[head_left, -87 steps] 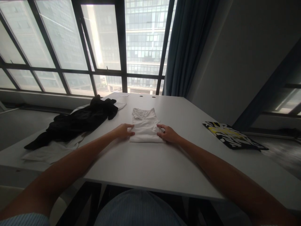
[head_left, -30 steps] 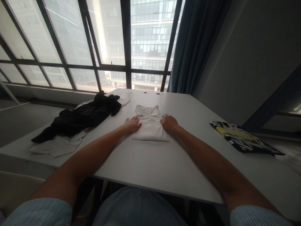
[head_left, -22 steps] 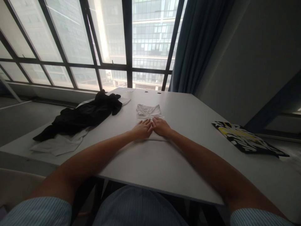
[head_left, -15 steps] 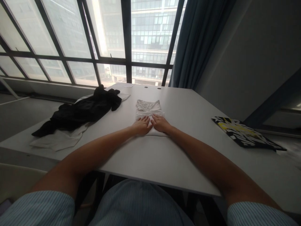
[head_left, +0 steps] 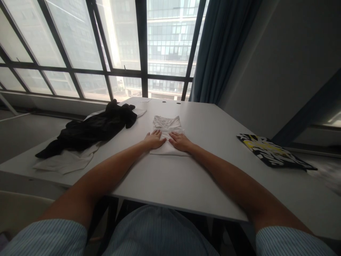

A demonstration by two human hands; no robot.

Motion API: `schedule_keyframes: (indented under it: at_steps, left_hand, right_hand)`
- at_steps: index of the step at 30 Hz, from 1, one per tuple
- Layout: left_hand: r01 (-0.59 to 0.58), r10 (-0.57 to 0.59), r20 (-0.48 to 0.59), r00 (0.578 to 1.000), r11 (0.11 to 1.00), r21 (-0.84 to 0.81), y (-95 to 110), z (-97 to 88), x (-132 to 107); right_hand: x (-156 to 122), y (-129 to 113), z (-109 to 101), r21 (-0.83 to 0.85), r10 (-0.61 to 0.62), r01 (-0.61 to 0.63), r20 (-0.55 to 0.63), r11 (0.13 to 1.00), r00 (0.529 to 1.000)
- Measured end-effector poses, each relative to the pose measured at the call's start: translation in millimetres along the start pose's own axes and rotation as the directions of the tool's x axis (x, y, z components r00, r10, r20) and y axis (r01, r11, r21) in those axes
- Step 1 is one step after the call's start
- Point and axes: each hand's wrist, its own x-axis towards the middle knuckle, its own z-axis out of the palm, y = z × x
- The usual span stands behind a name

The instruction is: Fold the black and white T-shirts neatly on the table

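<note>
A white garment [head_left: 168, 122], folded into a small rectangle, lies on the white table [head_left: 170, 181] in front of me. My left hand [head_left: 154, 139] rests flat on its left side, fingers stretched out. Flat on the right side lies my right hand [head_left: 181, 141], also with fingers extended. A narrow strip of white cloth shows between the two hands. The far part of the garment is wrinkled, while its near edge looks smooth and straight. Neither hand grips the cloth.
On the left of the table a black garment [head_left: 93, 128] is heaped over white cloth [head_left: 66, 161]. A black, white and yellow patterned folded item [head_left: 274, 151] lies at the right. Windows and a blue curtain [head_left: 213, 53] stand behind the table.
My hands have slid apart sideways over the white garment, the left one outward to the left, widening the gap between them. The view has tilted slightly.
</note>
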Motion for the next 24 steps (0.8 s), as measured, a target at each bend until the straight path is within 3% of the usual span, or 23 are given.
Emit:
schedule_keyframes:
  at_steps: [8, 15, 17, 19, 21, 24]
  left_hand:
    - [0.070, -0.070, -0.002, 0.998, 0.998, -0.004, -7.3, -3.1, 3.3]
    - [0.148, -0.151, -0.087, 0.985, 0.988, -0.040, -20.1, -4.8, 2.8]
    - [0.058, -0.061, -0.156, 0.986, 0.998, -0.025, -14.2, -3.3, -3.1]
    - [-0.109, 0.108, -0.195, 0.975, 0.994, 0.003, -5.2, -1.0, -9.7]
    - [-0.254, 0.252, -0.163, 0.954, 0.967, 0.007, 3.7, 1.2, -15.0]
    - [-0.300, 0.298, -0.060, 0.953, 0.953, -0.030, 10.4, 3.2, -17.2]
  right_hand:
    - [4.8, 37.5, -9.3, 0.023, 0.223, -0.223, 0.030, 0.974, 0.974]
    - [4.4, 50.5, -4.8, 0.063, 0.254, -0.251, -0.034, 0.966, 0.967]
    - [3.8, 51.4, -4.9, 0.083, 0.263, -0.256, -0.090, 0.963, 0.961]
    - [2.4, 53.4, -7.9, 0.097, 0.293, -0.281, -0.146, 0.955, 0.945]
    - [0.1, 56.5, -15.1, 0.093, 0.336, -0.324, -0.198, 0.942, 0.921]
    - [-4.3, 62.5, -33.9, 0.054, 0.371, -0.368, -0.196, 0.928, 0.908]
